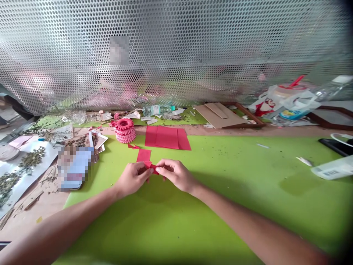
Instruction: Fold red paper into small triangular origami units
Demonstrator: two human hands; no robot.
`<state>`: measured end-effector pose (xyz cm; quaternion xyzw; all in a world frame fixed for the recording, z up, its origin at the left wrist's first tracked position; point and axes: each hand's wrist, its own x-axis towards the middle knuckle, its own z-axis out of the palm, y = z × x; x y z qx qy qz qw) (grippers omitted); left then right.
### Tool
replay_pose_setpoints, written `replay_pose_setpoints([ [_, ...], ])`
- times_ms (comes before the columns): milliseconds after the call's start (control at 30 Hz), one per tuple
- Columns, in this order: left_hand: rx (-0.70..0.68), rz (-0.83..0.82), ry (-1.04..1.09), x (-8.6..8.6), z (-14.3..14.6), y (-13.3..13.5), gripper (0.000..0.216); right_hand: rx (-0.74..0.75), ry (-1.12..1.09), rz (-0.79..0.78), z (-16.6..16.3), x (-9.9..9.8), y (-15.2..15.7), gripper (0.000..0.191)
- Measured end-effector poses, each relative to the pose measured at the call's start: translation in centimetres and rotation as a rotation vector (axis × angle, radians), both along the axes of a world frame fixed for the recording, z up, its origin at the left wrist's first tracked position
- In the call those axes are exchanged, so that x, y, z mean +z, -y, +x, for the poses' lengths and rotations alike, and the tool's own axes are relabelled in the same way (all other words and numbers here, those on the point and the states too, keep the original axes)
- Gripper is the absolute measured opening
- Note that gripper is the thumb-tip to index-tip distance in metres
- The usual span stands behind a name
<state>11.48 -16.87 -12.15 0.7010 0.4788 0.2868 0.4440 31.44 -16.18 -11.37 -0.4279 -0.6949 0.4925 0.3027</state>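
Between my two hands, a small piece of red paper [155,169] is pinched near the middle of the green mat [176,213]. My left hand [134,177] grips its left end with thumb and fingers. At the right end, my right hand [176,175] has it in a similar pinch. Just beyond lies a flat red paper rectangle [143,155]. Larger red paper sheets [167,137] with crease or edge lines rest behind it. To their left stands a round stack of folded pink and red paper pieces [125,130], with small red scraps [133,146] in front.
A phone [75,167] lies left, near dried plant bits [27,162] on white paper. Along the back are a plastic bottle [158,110], brown boards [219,115] and a plastic bag [292,103] before a perforated metal panel [176,51]. A whitish translucent object [333,167] sits right.
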Motion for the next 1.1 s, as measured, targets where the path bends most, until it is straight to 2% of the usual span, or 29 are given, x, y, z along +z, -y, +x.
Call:
replay_pose_setpoints([
  [400,-0.006,0.028,-0.005,0.10,0.04,-0.18,0.032,0.006,0.082,0.057,0.05,-0.26,-0.16,0.033],
  [1100,0.039,-0.014,0.008,-0.02,0.06,-0.24,0.037,-0.031,0.060,0.054,-0.13,-0.16,0.14,0.036],
])
